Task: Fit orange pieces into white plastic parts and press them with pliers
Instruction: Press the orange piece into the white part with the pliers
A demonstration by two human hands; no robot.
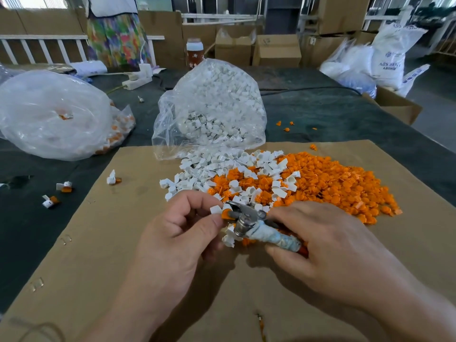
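Pinches white part [216, 209] with orange piece [225, 214] in left hand [182, 233], grips pliers [244, 219] in right hand [328, 243]; risks popping the piece out crooked through an off-centre squeeze.

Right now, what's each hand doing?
Left hand: pinches a white part with an orange piece in it.
Right hand: grips the pliers.

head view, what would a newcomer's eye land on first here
First, the bright heap of orange pieces on the right of the cardboard sheet, mixed at its left edge with white plastic parts spilling from a clear bag behind. Then, near centre, the left hand pinches a white part fitted with an orange piece while the right hand grips tape-wrapped pliers at it.
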